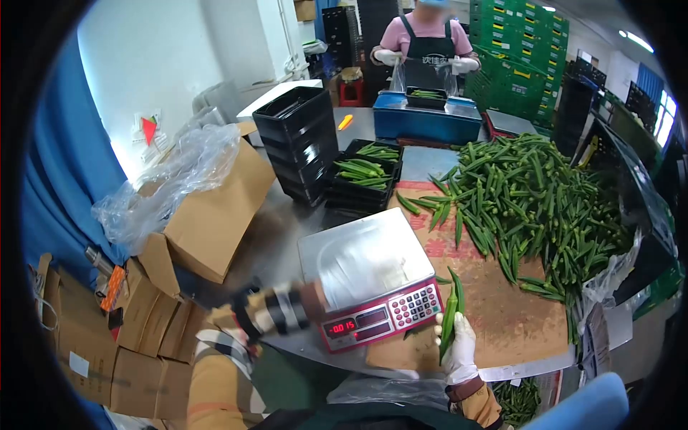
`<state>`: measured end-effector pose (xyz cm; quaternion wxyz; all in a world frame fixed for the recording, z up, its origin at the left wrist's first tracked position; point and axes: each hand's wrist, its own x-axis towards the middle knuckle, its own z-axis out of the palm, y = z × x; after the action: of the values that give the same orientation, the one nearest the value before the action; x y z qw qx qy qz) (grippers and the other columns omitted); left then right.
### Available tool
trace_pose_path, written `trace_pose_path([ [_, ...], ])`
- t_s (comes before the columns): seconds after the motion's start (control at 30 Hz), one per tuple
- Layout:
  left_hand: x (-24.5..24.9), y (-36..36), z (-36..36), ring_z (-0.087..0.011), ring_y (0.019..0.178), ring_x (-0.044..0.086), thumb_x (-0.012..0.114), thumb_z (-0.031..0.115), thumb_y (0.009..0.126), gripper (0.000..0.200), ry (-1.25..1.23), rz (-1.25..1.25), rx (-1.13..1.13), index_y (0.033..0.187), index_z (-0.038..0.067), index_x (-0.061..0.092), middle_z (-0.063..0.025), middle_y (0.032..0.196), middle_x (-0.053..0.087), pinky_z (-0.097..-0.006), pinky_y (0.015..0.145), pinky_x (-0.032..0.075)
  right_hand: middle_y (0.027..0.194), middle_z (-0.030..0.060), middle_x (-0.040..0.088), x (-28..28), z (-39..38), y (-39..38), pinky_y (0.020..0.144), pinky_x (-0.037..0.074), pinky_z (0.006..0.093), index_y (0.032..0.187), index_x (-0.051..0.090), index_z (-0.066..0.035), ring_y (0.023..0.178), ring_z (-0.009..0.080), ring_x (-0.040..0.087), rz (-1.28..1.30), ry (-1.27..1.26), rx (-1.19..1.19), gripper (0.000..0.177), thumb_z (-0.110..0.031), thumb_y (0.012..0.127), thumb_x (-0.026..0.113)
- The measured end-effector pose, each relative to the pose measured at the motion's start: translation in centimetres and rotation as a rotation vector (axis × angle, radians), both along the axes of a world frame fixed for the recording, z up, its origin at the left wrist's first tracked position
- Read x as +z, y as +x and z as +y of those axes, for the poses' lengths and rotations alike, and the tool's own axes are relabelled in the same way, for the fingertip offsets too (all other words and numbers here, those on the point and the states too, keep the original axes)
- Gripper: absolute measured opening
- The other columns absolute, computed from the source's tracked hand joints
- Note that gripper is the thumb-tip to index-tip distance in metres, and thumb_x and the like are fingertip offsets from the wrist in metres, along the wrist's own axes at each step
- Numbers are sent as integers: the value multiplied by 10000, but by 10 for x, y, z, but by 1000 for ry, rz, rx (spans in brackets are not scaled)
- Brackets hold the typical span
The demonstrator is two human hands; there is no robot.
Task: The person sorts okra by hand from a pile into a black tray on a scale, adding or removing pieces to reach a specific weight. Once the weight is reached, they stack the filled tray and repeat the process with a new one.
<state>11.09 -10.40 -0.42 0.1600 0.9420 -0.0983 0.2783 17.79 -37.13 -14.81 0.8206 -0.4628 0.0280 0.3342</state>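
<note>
My right hand (461, 347), in a white glove, is closed around a few green okra pods (449, 315) at the front edge of the cardboard sheet (502, 322). Over the steel plate of the red scale (373, 240), my left hand (347, 283) is smeared by motion, so its fingers and anything in them cannot be made out. The scale's display (340, 327) reads -0.015. A large heap of okra (530, 201) lies on the right of the table, with loose pods at its near edge.
Stacked black trays (297, 143) stand behind the scale, beside filled okra trays (365, 172). An open cardboard box (222, 215) with plastic film is at left. Across the table, a person (428, 43) with gloved hands handles film over a tray on a blue machine (426, 122).
</note>
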Motion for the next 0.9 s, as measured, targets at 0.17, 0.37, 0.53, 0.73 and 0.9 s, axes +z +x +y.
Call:
trace_pose_path([
  [0.17,77,52,165,-420,1238,529,841,282,739,732,192,-274,800,1363,60,528,-217,1319,558,-496,1033,465,855,54,643,-83,-43,8,604,494,302,1219,618,8,650,141,595,-779,-616,-199,254,-183,1066,548],
  [0.37,73,69,290,-435,1340,486,822,459,762,712,87,-30,1131,1327,85,606,-203,1448,496,-513,1093,438,1032,212,719,-93,-48,-3,806,554,481,1282,645,-55,925,423,695,-1201,-961,-160,373,-259,970,628],
  [0.53,93,67,285,-391,1119,673,806,458,811,531,74,164,1130,1132,51,693,-205,1191,686,-495,951,532,1035,202,720,-93,-49,-3,816,556,473,1275,651,-60,932,402,700,-1182,-947,-155,369,-257,963,638],
  [0.73,104,46,278,-390,1115,672,771,481,846,499,232,267,1032,1091,51,708,-210,1143,708,-490,936,528,1029,200,716,-90,-48,-3,815,552,473,1264,647,-50,924,402,694,-1220,-925,-164,363,-263,971,629],
  [0.9,117,31,269,-391,1092,684,771,488,850,496,273,367,1011,1074,50,708,-214,1114,717,-494,929,531,1039,203,714,-94,-47,-1,826,547,477,1261,645,-45,936,409,689,-1238,-901,-187,360,-263,976,624],
])
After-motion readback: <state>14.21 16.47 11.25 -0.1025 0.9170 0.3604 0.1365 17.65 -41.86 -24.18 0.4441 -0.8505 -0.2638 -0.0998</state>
